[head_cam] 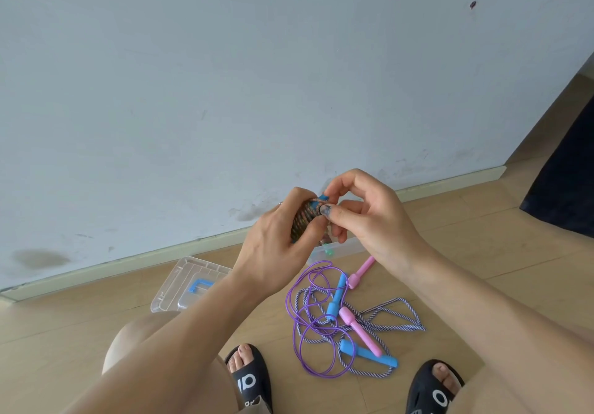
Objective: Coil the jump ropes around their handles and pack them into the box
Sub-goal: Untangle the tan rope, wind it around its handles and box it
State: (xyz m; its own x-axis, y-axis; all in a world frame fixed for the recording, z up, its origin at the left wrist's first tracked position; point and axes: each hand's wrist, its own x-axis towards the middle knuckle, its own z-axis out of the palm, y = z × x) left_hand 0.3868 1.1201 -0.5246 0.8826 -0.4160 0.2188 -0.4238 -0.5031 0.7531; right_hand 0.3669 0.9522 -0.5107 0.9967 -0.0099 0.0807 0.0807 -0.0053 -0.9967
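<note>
1. Left hand [276,240] grips coiled rope bundle [303,222], held up between both hands.
2. Right hand [369,217] pinches bundle's top end.
3. Loose ropes [324,317] lie on floor [482,253] below hands; clear box [340,248] behind them.

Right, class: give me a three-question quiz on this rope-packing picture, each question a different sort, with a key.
1. True or false: the left hand grips the coiled rope bundle.
2. How many pink handles lie on the floor?
3. The clear lid has a handle coloured: A red, B blue, C green?

Key: 1 true; 2 two; 3 B.
</note>
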